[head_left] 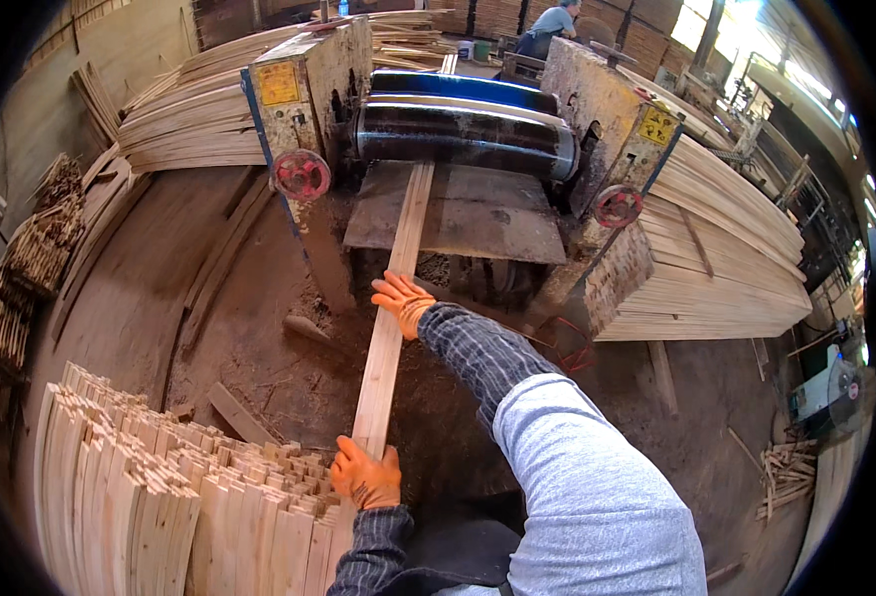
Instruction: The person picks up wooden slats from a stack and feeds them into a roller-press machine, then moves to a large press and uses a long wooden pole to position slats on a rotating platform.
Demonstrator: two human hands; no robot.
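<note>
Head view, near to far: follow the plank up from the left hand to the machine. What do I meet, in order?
Along the wooden plank: left orange-gloved hand → right orange-gloved hand → metal feed plate → front dark roller.

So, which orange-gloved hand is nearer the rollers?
The right hand, the one farther forward along the board. The left hand is farther back from the rollers, by the lower-left wood stack.

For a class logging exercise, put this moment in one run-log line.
left hand: grips board | right hand: laid on board, nearer rollers | board: reaches rollers
</note>
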